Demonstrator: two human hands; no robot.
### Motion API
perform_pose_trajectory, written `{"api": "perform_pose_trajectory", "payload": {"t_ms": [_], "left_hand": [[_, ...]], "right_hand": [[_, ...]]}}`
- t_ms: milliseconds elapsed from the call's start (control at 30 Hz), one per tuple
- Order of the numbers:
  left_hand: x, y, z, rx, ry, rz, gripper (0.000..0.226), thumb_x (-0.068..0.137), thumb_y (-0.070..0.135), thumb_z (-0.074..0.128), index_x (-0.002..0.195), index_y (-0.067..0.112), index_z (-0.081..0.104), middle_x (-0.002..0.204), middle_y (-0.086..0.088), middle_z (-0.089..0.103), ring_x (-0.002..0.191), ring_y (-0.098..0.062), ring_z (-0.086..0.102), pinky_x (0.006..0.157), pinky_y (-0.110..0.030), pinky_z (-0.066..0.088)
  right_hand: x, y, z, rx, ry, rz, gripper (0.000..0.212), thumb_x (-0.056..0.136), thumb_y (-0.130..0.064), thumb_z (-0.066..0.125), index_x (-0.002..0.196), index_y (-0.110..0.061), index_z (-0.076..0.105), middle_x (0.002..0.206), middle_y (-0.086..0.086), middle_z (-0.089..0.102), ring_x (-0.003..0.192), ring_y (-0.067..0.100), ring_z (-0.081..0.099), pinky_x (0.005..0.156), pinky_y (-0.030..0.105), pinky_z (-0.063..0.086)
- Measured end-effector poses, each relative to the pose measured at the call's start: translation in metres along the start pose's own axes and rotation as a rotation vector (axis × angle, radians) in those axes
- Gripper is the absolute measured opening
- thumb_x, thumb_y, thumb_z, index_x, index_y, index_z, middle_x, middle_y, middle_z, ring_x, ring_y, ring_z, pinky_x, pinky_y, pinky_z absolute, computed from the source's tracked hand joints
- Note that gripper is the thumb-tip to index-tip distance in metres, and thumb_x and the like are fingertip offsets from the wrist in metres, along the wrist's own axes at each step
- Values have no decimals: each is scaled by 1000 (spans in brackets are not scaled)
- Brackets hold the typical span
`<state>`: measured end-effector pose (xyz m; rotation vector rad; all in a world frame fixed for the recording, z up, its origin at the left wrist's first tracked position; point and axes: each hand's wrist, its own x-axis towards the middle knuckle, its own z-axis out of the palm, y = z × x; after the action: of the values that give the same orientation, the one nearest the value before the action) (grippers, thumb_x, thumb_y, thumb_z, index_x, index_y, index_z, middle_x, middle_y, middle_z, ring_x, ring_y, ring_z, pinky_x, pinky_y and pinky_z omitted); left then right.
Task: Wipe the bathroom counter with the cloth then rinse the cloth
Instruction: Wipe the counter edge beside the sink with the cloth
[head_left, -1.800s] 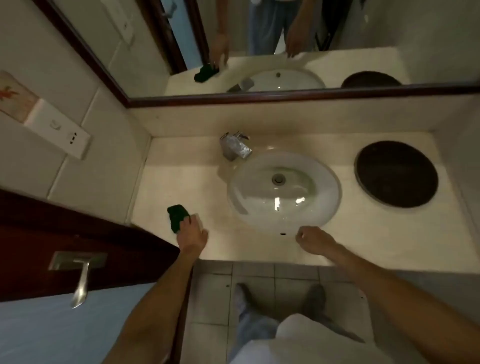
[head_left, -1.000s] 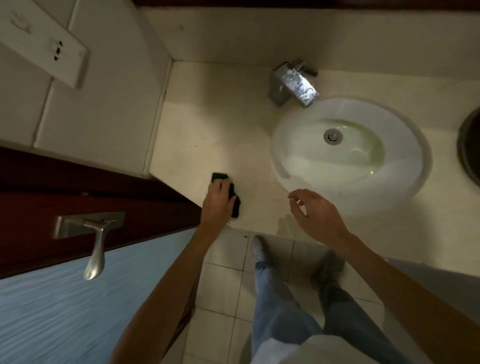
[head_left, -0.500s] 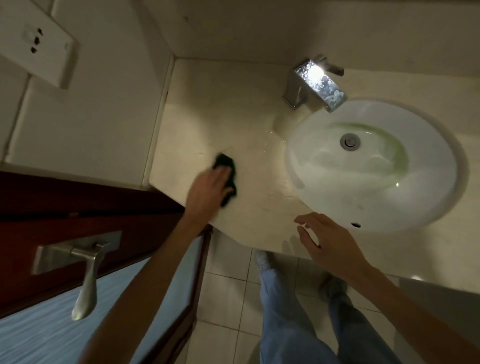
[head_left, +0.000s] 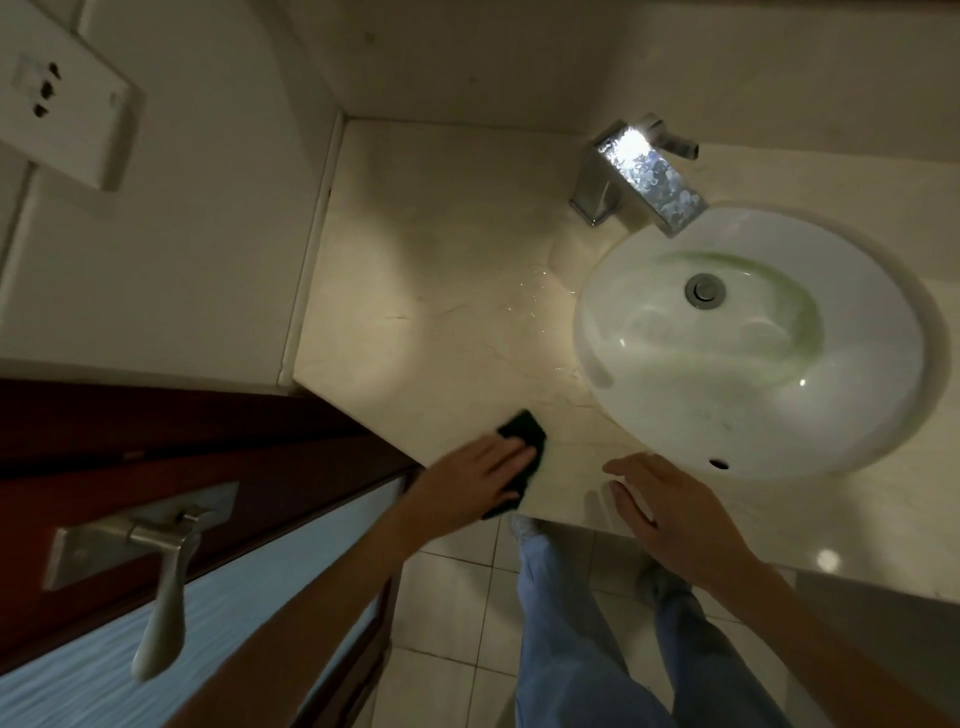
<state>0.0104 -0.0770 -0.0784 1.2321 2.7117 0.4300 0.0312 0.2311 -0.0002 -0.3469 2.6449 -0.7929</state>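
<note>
A small dark green cloth (head_left: 523, 432) lies flat on the beige counter (head_left: 447, 270), close to its front left edge. My left hand (head_left: 475, 480) presses down on the cloth with the fingers stretched over it, hiding most of it. My right hand (head_left: 670, 514) hovers over the counter's front edge just below the white oval sink (head_left: 753, 343), fingers spread and holding nothing. A chrome faucet (head_left: 636, 174) stands behind the sink at its left. Water drops glint on the counter between the faucet and the sink rim.
A dark wooden door with a metal lever handle (head_left: 161, 571) stands at the left, next to the counter's angled corner. A white wall socket (head_left: 57, 93) sits on the tiled left wall. My legs in jeans (head_left: 571, 639) stand on the tiled floor below.
My left hand has slid the cloth toward the counter's front edge, from the middle left part. My right hand stays by the sink's front rim. The camera has moved closer.
</note>
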Motion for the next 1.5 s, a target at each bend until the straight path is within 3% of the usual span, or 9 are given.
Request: {"api": "perform_pose_trajectory", "payload": {"t_ms": [100,400,500,667,800,1000,1200,1333,1500], "left_hand": [[12,-21,1,2,24,22,50,100,36,58,141,8,57,138,-13,62,118,-30,64,104,-43,51],[83,-185,-79,-243,395,-928,57,103,27,54,155,12,36,157,-9,41,143,-23,39,122,-35,31],[119,-182,-81,-377,369,-834,56,104,24,51,157,17,33,160,-5,37,146,-19,34,124,-32,23],[162,-98,-49,-313,89,-195,53,99,20,59,150,14,45,154,-6,45,141,-25,42,119,-44,33],[136,-45,-17,-94,3,192,51,102,30,53,146,6,50,150,-10,52,139,-25,49,123,-36,28],[106,-98,-41,-165,122,-216,52,102,32,49,150,13,47,156,-6,45,141,-21,44,116,-34,39],[123,-175,-73,-212,194,-712,56,107,29,45,159,13,27,163,-8,30,149,-22,29,122,-24,16],[129,-151,-65,-205,172,-693,56,106,24,48,157,10,31,161,-10,35,146,-26,34,122,-25,19],[115,-48,-40,-287,92,-529,56,102,24,57,155,13,38,159,-7,38,143,-23,36,123,-31,24]], "right_hand": [[1,2,-1,-14,17,-10,21,97,-20,67,118,-18,67,107,1,71,89,22,71,71,37,61],[5,15,3,-42,71,50,21,102,-27,54,118,-17,63,101,3,68,83,19,69,65,28,58],[4,15,3,-49,82,74,20,99,-22,61,117,-16,65,102,2,68,86,20,69,66,32,59],[-5,15,5,-63,104,109,20,98,-20,63,117,-16,66,104,2,69,90,22,68,69,33,57],[-12,26,2,-79,106,138,22,102,-25,52,117,-15,63,107,2,68,91,22,68,71,37,60],[-14,39,0,-108,84,186,20,103,-31,47,118,-21,57,112,-1,63,94,18,63,76,29,55],[-8,61,6,-171,59,257,56,99,-48,58,145,-19,50,152,10,52,132,30,55,105,46,49],[-20,70,13,-190,-118,218,67,96,-67,38,146,-23,45,141,1,58,124,24,56,102,38,48],[-14,70,9,-197,-111,224,60,94,-60,54,137,-19,55,124,2,67,106,24,61,86,35,52]]}}
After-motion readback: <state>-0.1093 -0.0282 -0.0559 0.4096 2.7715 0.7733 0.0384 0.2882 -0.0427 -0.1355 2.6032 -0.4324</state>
